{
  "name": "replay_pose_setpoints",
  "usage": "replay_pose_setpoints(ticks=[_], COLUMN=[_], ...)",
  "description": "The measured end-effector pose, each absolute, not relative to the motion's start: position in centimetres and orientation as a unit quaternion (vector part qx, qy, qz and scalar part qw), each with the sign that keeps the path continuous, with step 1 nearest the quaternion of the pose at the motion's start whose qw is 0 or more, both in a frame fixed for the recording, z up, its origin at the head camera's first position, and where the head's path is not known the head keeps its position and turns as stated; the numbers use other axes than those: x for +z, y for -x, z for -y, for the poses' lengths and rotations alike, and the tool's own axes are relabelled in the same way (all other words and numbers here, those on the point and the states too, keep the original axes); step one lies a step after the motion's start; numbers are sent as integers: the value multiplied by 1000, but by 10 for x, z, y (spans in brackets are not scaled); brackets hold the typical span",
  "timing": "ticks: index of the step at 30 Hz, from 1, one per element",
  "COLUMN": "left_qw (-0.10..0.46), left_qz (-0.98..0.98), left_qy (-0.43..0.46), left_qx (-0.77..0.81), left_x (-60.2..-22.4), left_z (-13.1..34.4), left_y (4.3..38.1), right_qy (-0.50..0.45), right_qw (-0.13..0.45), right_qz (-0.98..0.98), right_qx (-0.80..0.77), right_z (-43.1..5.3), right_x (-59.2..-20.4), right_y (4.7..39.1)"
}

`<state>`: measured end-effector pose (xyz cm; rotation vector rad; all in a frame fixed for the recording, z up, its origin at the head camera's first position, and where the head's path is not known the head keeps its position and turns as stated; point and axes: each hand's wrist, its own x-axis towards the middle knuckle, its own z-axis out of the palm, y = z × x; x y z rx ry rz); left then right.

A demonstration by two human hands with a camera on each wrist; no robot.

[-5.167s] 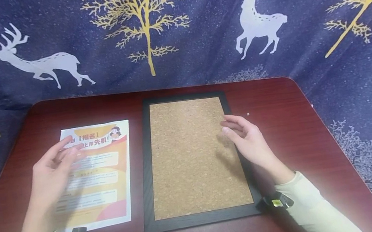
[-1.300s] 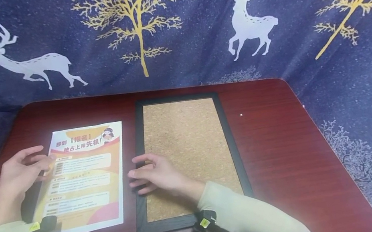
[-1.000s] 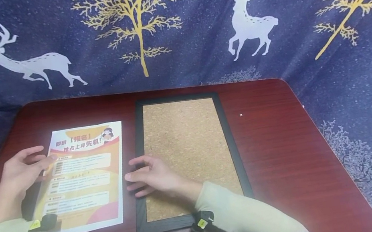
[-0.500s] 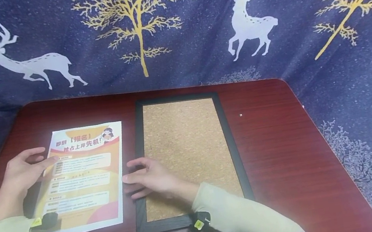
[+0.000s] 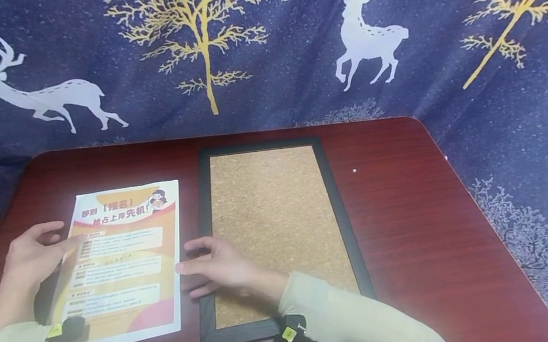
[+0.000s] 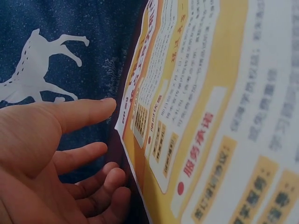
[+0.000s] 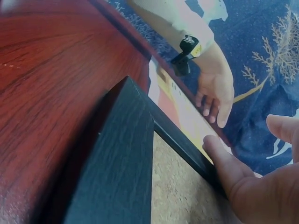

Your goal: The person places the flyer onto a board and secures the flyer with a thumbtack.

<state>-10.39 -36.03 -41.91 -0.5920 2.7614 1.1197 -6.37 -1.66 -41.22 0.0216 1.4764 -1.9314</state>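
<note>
A printed poster sheet (image 5: 128, 254) in orange and white, with Chinese text, lies flat on the table at the left. Beside it on the right is a cork board (image 5: 275, 212) in a black wooden frame. My left hand (image 5: 32, 257) is at the sheet's left edge, thumb over the margin and fingers loosely bent; the left wrist view shows no grip on the paper (image 6: 187, 140). My right hand (image 5: 224, 265) hovers across the frame's left side, its thumb tip at the sheet's right edge. Whether that thumb touches the paper cannot be told.
The dark red wooden table (image 5: 411, 221) has rounded far corners. A tiny white speck (image 5: 354, 171) lies right of the board. Behind the table hangs a blue cloth (image 5: 282, 50) with white deer and golden trees. Cameras are strapped at both wrists.
Since about five seconds ago, my right hand has crossed leftward over the board to the sheet's edge, still creeping left lately. My left hand moved outward to the sheet's left side. Sheet and board stay put.
</note>
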Motion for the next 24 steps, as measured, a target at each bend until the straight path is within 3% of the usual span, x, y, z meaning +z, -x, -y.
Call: replay_pose_setpoints(ticks=[24], left_qw=[95], left_qz=[-919], left_qy=[198], left_qx=[327], left_x=[-419], left_z=[358], left_y=[109], right_qy=[-28], right_qw=[347], right_qz=[-576], right_qx=[-740], right_z=[24], right_x=[-413], right_y=[63])
